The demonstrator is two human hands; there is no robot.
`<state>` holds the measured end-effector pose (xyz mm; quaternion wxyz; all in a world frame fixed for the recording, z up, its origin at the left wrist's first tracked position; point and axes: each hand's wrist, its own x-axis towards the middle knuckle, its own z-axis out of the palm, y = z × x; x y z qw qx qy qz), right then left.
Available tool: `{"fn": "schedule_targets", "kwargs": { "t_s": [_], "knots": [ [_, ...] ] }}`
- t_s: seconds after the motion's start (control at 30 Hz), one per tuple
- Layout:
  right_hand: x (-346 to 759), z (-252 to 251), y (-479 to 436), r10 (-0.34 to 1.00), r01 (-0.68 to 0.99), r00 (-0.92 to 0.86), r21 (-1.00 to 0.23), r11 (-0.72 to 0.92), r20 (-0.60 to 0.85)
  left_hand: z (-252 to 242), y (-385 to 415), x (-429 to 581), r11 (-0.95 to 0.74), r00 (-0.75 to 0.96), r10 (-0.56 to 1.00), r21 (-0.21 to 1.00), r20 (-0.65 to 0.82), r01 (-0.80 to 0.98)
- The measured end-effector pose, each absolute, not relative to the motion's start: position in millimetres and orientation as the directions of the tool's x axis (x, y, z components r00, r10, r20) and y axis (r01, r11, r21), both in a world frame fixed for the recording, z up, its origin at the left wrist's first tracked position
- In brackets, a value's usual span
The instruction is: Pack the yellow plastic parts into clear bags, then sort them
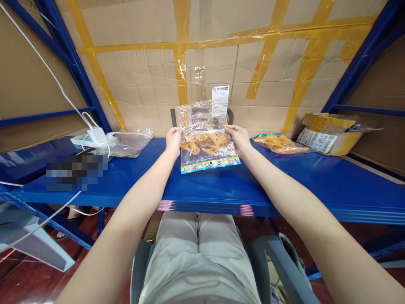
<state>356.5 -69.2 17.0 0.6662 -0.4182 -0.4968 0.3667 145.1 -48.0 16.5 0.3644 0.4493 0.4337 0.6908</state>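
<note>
In the head view, gripping a clear bag by its two sides, closing the left hand on one edge and pinching the other with the right hand. Holding it up between both sets of fingers, showing orange pieces through the plastic and a white label above fingertip height. Being unable to tell contact or gap between the bag's lower edge and the blue table under the fingers.

Facing a cardboard wall just beyond the fingers, blocking the space behind the bag, and covering part of its black lettering with the plastic. Seeing yellow tape on that wall, above the fingers. Having a second bag of orange pieces near the right fingers, and a cardboard box farther right. Having a third bag to the left of the left fingers, then a white charger with cables beyond it, and a blurred dark thing nearer the front edge, too pixelated for naming.

Counting two hands, three bags, one label on the held bag, one box, one charger and one blurred thing; finding the orange pieces too overlapped for counting.
</note>
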Motion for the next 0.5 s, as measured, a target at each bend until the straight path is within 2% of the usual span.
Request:
{"fn": "schedule_targets", "kwargs": {
  "t_s": [0.2,0.5],
  "knots": [
    [352,21,-79,0.934,-0.134,0.226,-0.941,0.310,0.275,15,-47,144,-0.391,-0.371,0.869,0.914,0.327,-0.112],
    [349,17,-85,0.973,-0.054,0.009,-0.971,0.231,0.231,19,-49,140,-0.370,-0.464,0.846,0.915,0.261,-0.159]
  ]
}}
